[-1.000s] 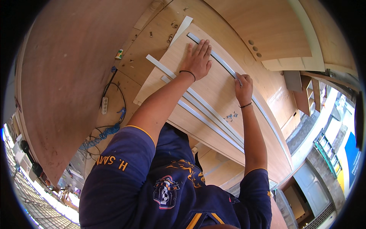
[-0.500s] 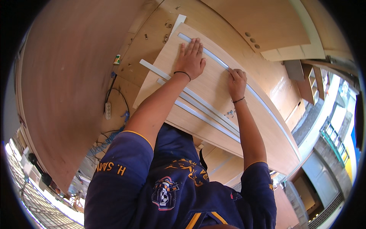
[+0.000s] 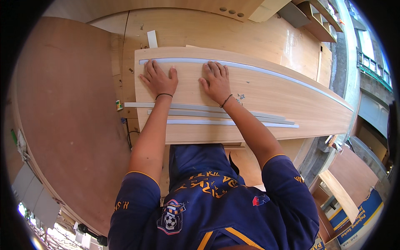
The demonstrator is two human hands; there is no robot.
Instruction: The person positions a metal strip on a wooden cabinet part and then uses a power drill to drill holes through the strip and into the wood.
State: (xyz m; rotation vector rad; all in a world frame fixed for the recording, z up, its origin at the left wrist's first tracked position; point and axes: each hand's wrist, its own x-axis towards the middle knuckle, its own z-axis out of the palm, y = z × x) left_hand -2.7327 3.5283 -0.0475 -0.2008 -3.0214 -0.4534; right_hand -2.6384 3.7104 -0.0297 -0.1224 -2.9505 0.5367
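Note:
A long wood-grain board [image 3: 189, 83] lies across in front of me, with a pale, narrow strip [image 3: 254, 67] running along its far side. My left hand [image 3: 160, 80] rests open near the strip's left end, its fingers spread and the fingertips at the strip. To the right of it, my right hand [image 3: 217, 83] is flat on the board, fingertips at the strip's near edge and thumb apart. Neither hand grips anything. Closer to me lie two grey strips [image 3: 193, 107] and a whitish strip [image 3: 200, 122], roughly lengthwise, partly hidden under my forearms.
Several small screws [image 3: 241, 97] lie beside my right wrist. A large brown panel [image 3: 68, 116] stands at the left. Beyond the board, a short white piece [image 3: 152, 39] sits on the wooden work surface [image 3: 179, 31]. Open wooden shelving [image 3: 316, 18] is at the far right.
The view has turned, so the board now lies nearly level across it. My right hand's curled fingers have straightened out flat on the board. My left hand stays near the strip's left end.

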